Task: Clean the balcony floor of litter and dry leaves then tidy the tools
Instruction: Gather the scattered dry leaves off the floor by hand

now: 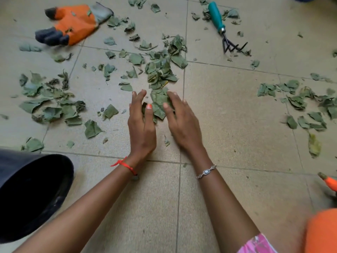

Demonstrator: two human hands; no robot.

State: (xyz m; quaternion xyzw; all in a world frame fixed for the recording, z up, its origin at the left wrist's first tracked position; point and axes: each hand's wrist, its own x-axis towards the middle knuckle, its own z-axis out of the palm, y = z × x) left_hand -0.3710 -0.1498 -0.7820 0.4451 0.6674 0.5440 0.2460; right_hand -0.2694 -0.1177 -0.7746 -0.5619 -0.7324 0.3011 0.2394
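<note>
Dry green leaves lie scattered over the beige tiled floor (228,110). A small heap of leaves (159,105) sits between my two hands. My left hand (141,125) has straight fingers and presses against the heap from the left. My right hand (182,123) lies flat on the heap's right side, fingers extended. More leaves spread in a left patch (51,105), a far middle patch (160,66) and a right patch (299,103). A teal-handled hand rake (218,21) lies at the far right, and orange gardening gloves (73,22) at the far left.
A black container (31,194) lies on its side at the near left, its opening facing right. An orange-handled tool (328,181) pokes in at the right edge. My orange-clad knee (322,232) fills the bottom right corner.
</note>
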